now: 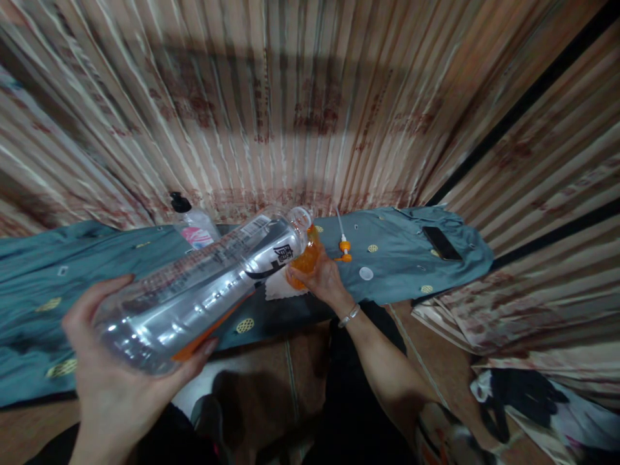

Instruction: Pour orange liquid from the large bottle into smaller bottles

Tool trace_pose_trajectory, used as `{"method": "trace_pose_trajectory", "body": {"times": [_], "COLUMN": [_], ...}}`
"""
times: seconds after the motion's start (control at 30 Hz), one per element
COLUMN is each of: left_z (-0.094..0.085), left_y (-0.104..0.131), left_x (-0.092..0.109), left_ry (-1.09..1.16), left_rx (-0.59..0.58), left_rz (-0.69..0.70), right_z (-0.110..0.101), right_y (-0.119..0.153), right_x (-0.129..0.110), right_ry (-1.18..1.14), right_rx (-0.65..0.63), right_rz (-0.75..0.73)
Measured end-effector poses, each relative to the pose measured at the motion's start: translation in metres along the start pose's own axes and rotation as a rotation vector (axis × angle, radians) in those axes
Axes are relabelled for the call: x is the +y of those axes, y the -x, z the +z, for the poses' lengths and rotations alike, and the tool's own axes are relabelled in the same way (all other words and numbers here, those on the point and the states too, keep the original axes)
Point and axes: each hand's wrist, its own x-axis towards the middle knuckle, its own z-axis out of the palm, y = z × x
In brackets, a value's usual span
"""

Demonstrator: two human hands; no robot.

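A large clear plastic bottle [208, 290] with a silver label lies tilted in the grip of my left hand [116, 368], which wraps round its base. Its uncapped mouth points up and to the right, close to the top of an orange bottle [306, 261]. Whether liquid flows between them I cannot make out. My right hand [323, 278] is closed round the orange bottle, hiding part of it. Beneath that bottle is a white paper sheet [276, 289]. An orange pump head [345, 247] with a clear tube lies just right of my right hand, near a small white disc [366, 274].
A clear bottle with a black pump top [196, 226] stands behind the large bottle. A black phone [441, 243] rests at the right end of the green cloth [397, 284]. Pleated curtains [300, 116] hang close behind, and bags [533, 400] sit on the floor at right.
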Motion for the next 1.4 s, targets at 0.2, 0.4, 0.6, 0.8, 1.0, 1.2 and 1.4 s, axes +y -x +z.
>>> {"method": "trace_pose_trajectory", "body": {"times": [0.2, 0.4, 0.6, 0.8, 1.0, 1.2, 1.4], "left_z": [0.0011, 0.0018, 0.0016, 0.0025, 0.0009, 0.001, 0.0012], "left_y": [-0.0008, -0.0002, -0.0006, -0.0005, 0.0004, 0.0006, -0.0001], "left_x": [-0.0009, 0.0005, 0.0011, -0.0014, -0.0018, -0.0023, -0.0018], "left_ry": [0.0, 0.004, -0.004, -0.008, -0.006, -0.016, -0.011], "left_rx": [0.001, -0.003, -0.01, -0.004, -0.007, -0.009, 0.003], "left_rz": [0.015, 0.021, 0.039, 0.004, 0.008, -0.004, -0.017], "right_z": [0.0012, 0.0003, 0.0008, 0.0012, 0.0014, 0.002, 0.0003], "right_y": [-0.0004, 0.0004, -0.0003, -0.0004, -0.0001, -0.0001, -0.0006], "right_x": [0.0008, 0.0022, 0.0013, 0.0017, 0.0025, 0.0027, 0.0003], "right_ry": [0.001, 0.019, 0.018, 0.008, 0.01, 0.024, 0.025], "right_rx": [0.015, 0.002, 0.01, 0.008, 0.005, 0.015, 0.007], "right_rz": [0.003, -0.002, -0.008, -0.003, -0.005, -0.005, -0.006]}}
